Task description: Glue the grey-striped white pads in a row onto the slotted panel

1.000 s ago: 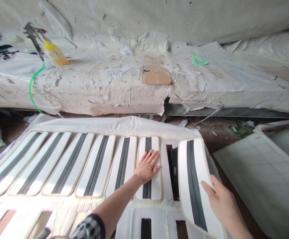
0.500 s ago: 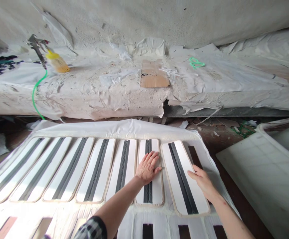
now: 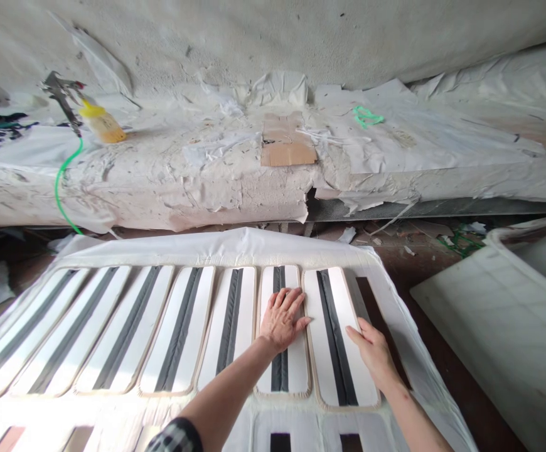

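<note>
My left hand [image 3: 282, 320] lies flat, fingers spread, on a long white padded panel [image 3: 280, 373] with rounded corners and a dark grey stripe down its middle. My right hand [image 3: 375, 353] grips the right edge of the rightmost panel [image 3: 335, 339], thumb on top and the other fingers hidden underneath. This panel lies slightly slanted beside the one under my left hand, a narrow gap between them. Several matching panels stand in a row to the left, among them one striped panel [image 3: 230, 320]. All are on a white-covered board [image 3: 235, 242].
Across the back runs a ledge covered in torn white sheeting [image 3: 160, 194]. On it are a spray gun [image 3: 61, 97] with a yellow-capped bottle [image 3: 101, 122], a green hose [image 3: 59, 182], cardboard [image 3: 288, 141] and green string [image 3: 367, 117]. At right stands a pale bin [image 3: 499, 326].
The rightmost panel has shifted left and turned a little straighter, closer to its neighbour, with my right hand on its edge. Beside it, more of a dark strip shows. My left hand stays on its panel.
</note>
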A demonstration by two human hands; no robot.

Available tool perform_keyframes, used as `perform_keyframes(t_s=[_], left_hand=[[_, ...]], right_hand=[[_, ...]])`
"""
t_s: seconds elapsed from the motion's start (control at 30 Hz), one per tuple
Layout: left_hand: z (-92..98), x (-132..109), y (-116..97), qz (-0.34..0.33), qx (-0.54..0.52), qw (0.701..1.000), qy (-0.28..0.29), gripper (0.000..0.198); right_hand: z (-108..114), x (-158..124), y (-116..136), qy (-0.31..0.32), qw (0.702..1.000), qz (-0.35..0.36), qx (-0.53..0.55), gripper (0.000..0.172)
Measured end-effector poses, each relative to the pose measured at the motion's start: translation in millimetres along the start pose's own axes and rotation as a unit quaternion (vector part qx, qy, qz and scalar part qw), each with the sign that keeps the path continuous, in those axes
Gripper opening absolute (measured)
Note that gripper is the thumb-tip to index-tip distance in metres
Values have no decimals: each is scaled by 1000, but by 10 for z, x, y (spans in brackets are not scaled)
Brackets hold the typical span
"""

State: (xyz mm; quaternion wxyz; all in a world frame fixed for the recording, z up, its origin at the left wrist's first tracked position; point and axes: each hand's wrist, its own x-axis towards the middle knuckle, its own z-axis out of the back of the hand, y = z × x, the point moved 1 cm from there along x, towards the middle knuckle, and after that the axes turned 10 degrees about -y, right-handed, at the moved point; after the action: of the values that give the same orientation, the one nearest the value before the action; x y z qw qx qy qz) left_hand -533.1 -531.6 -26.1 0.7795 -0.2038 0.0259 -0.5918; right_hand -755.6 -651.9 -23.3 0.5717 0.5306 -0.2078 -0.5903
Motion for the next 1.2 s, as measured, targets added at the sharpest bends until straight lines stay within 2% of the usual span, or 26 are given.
perform_keyframes(t_s=[0.2,0.47,0.63,0.83,0.97,1.07,1.2], left_hand=[[-3,9,9,0,4,1000,-3,63],[-67,39,13,-4,23,1000,-8,67],[-135,18,21,-9,38,999,2,68],[-194,-9,-32,-68,22,997,20,64],[-208,-15,-65,-69,9,997,38,67],[-187,-19,-84,-69,9,997,38,67],[-163,-24,-96,-72,8,997,31,67]], right_hand=[[-60,37,43,-5,1000,6,4,45],[-160,208,19,-29,999,-11,-16,35],[-147,198,-31,-33,999,-11,-36,28],[-176,168,-36,-62,997,-9,-47,36],[-183,167,-62,-68,997,-30,-29,43],[-119,155,-24,-46,998,-47,-9,42],[-83,289,186,31,998,-56,25,32]])
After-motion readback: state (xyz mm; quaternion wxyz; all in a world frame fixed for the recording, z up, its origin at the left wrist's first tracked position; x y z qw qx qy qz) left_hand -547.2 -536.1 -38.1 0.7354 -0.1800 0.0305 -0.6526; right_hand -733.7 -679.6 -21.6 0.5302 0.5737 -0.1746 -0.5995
